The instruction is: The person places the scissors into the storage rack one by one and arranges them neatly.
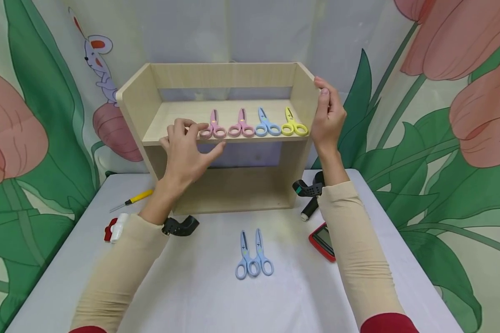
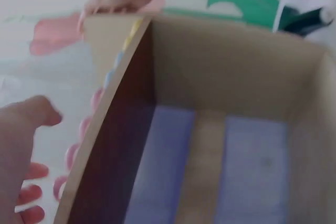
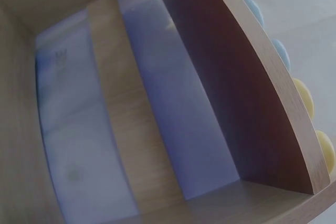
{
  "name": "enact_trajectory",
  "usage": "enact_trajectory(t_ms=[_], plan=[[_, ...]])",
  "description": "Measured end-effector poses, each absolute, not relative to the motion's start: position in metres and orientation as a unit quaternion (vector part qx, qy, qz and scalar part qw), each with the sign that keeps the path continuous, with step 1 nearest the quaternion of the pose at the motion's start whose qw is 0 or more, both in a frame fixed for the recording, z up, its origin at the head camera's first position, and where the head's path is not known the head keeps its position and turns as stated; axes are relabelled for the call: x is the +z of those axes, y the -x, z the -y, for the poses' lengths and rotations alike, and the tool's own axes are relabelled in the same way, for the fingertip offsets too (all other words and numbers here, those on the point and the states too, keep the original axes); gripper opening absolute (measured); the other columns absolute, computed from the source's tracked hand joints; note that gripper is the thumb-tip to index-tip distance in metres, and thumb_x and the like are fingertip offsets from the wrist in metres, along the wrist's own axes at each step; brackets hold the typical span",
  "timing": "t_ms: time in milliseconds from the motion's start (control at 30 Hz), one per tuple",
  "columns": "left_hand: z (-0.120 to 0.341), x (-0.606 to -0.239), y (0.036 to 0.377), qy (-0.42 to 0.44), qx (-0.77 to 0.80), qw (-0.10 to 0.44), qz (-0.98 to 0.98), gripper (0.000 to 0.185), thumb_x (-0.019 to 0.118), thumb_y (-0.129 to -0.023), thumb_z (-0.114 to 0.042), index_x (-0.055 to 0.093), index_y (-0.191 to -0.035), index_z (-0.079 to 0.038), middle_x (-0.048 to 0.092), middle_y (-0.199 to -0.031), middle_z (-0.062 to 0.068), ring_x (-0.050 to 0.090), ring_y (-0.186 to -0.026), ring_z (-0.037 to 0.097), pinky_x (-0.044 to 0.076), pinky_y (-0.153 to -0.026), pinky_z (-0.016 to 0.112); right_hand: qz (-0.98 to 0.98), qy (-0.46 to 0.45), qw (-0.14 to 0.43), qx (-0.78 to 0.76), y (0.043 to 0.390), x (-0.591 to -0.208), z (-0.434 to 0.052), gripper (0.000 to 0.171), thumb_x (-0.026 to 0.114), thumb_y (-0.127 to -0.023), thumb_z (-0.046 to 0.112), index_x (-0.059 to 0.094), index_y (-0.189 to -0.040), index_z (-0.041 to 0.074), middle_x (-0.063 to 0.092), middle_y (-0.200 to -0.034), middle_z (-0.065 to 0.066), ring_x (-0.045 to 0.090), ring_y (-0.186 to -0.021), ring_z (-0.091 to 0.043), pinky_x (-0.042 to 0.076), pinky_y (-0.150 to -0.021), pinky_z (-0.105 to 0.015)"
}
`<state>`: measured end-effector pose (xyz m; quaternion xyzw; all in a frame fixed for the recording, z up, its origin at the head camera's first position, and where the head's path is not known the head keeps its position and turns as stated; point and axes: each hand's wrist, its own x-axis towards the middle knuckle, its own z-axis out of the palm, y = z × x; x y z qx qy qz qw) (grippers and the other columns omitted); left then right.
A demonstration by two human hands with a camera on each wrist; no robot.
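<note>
Left hand: the left hand (image 1: 186,149) hangs at the shelf's front edge with loosely curled fingers that hold nothing, just beside the handles of the leftmost pink scissors (image 1: 213,127).
Right hand: the right hand (image 1: 327,118) grips the upper right side panel of the wooden shelf unit (image 1: 133,99).
Scissors on shelf: two pink, one blue and one yellow lie in a row, handles forward.
Scissors on tabletop: a blue pair (image 1: 253,256) lies in front of the unit.
Handling: probably light, stiff plastic, a bit slick; best pinched at the handle loops.
Shelf unit: rigid, light board; it may slide if pushed.
</note>
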<state>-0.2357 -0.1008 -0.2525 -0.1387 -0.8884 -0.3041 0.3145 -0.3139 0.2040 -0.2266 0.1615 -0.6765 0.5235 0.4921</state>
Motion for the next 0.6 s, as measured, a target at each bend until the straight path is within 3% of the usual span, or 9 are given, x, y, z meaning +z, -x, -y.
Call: enact_trajectory(t_ms=[67, 167, 433, 600], plan=[[0.099, -0.268, 0.224, 0.173, -0.315, 0.348, 0.866, 0.050, 0.074, -0.084, -0.039, 0.067, -0.120, -0.004, 0.051, -0.115, 0.017, 0.045, -0.108, 0.037, 0.025, -0.089, 0.056, 0.676, -0.165, 0.494, 0.521, 0.314, -0.226, -0.204, 0.032, 0.043, -0.105, 0.017, 0.067, -0.125, 0.007, 0.067, -0.135, -0.002, 0.057, -0.129, -0.005, 0.043, -0.110, -0.025], [0.098, -0.296, 0.206, 0.201, -0.318, 0.346, 0.859, 0.041, 0.075, -0.084, -0.028, 0.069, -0.115, -0.003, 0.056, -0.108, 0.017, 0.050, -0.100, 0.035, 0.028, -0.082, 0.048, 0.666, -0.169, 0.500, 0.527, 0.314, -0.225, -0.204, 0.031, 0.045, -0.104, 0.014, 0.068, -0.124, 0.006, 0.068, -0.133, -0.003, 0.058, -0.127, -0.005, 0.044, -0.108, -0.025], [0.102, -0.371, 0.173, 0.161, -0.303, 0.174, 0.923, 0.038, 0.073, -0.087, -0.028, 0.069, -0.118, -0.006, 0.064, -0.106, 0.010, 0.059, -0.100, 0.028, 0.040, -0.084, 0.043, 0.660, -0.170, 0.465, 0.564, 0.300, -0.216, -0.201, 0.028, 0.047, -0.103, 0.009, 0.067, -0.120, 0.000, 0.067, -0.132, -0.009, 0.060, -0.126, -0.012, 0.046, -0.096, -0.019], [0.087, -0.415, 0.149, 0.170, -0.289, 0.114, 0.935, 0.035, 0.076, -0.085, -0.028, 0.071, -0.112, -0.005, 0.066, -0.101, 0.007, 0.064, -0.090, 0.021, 0.053, -0.078, 0.036, 0.647, -0.174, 0.454, 0.588, 0.289, -0.210, -0.198, 0.026, 0.048, -0.102, 0.007, 0.068, -0.117, -0.002, 0.067, -0.133, -0.010, 0.061, -0.126, -0.014, 0.046, -0.103, -0.022]])
